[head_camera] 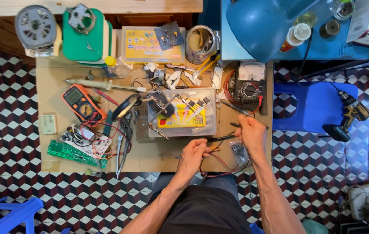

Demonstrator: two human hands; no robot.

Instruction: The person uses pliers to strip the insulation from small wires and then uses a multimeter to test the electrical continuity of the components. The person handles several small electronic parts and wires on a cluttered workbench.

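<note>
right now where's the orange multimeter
In the head view, the orange multimeter lies on the left part of the work table, below the soldering iron and above the green circuit board, far from both hands.

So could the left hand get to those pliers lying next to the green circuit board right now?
Probably yes. The pliers lie bare on the cardboard top, left of the left hand, with nothing between them. But that hand already pinches a small part and test leads, so it would need to let go first.
</note>
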